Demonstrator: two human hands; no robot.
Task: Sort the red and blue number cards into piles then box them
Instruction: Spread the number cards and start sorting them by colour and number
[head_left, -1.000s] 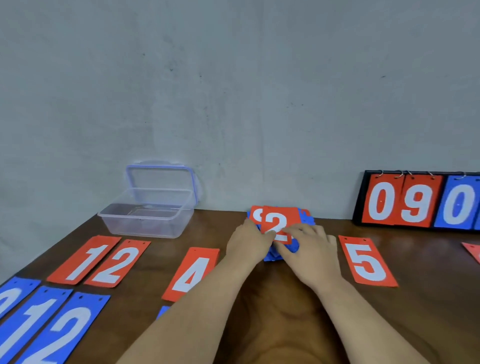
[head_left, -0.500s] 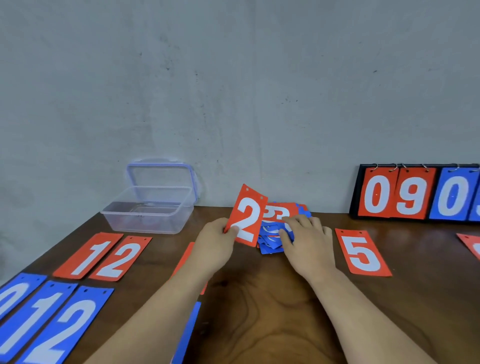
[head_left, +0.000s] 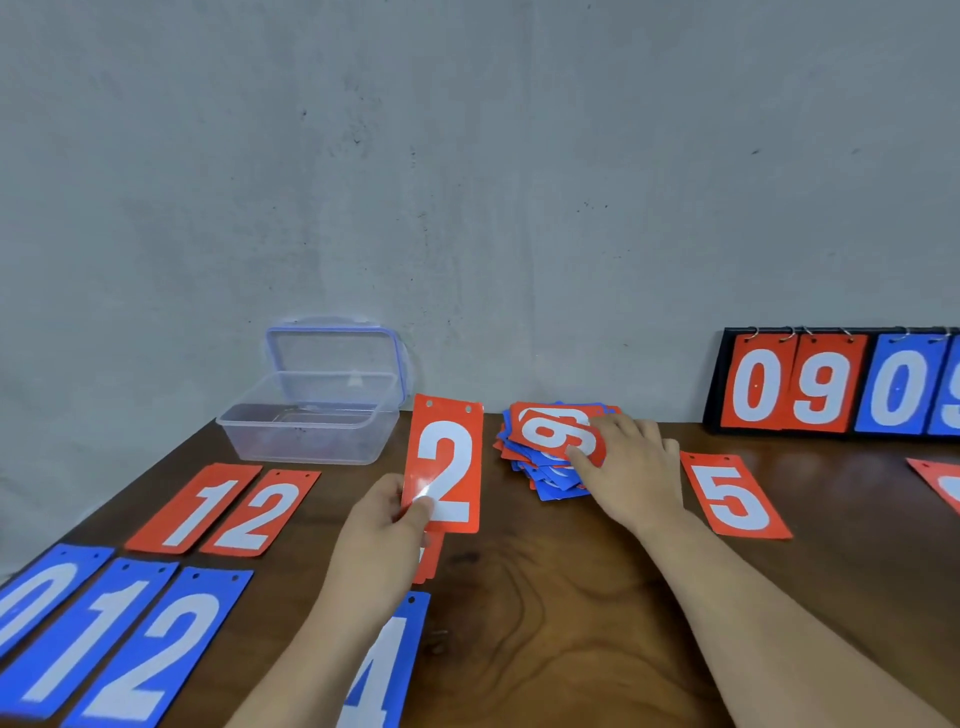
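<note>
Head view: looks down along a dark brown wooden counter (head_left: 545, 597) to a grey wall.
Nearest, lower left: three blue rectangular number cards, 0 (head_left: 31, 597), 1 (head_left: 88, 639) and 2 (head_left: 161, 649), lie face up in a row. A blue 4 card (head_left: 384, 670) lies at bottom centre, partly behind the forearm.
Next row: a red 1 card (head_left: 200, 506) and a red 2 card (head_left: 260, 512) lie side by side.
Left hand (head_left: 379, 530): pinches the lower corner of a second red 2 card (head_left: 447, 467), upright at frame centre. A hidden red card (head_left: 431, 558) peeks out beneath it.
Right hand (head_left: 628, 467): fingers laid flat on the jumbled pile of red and blue cards (head_left: 545, 452), gripping nothing.
Right of the hands: a red 5 card (head_left: 735, 493) lies flat.
Far left: the clear plastic box (head_left: 306, 431) stands open and seems empty.
Far right: a black flip scoreboard (head_left: 810, 384) stands against the wall.
Progress: sorting looks partly done. The pile remains, and nothing is boxed.
</note>
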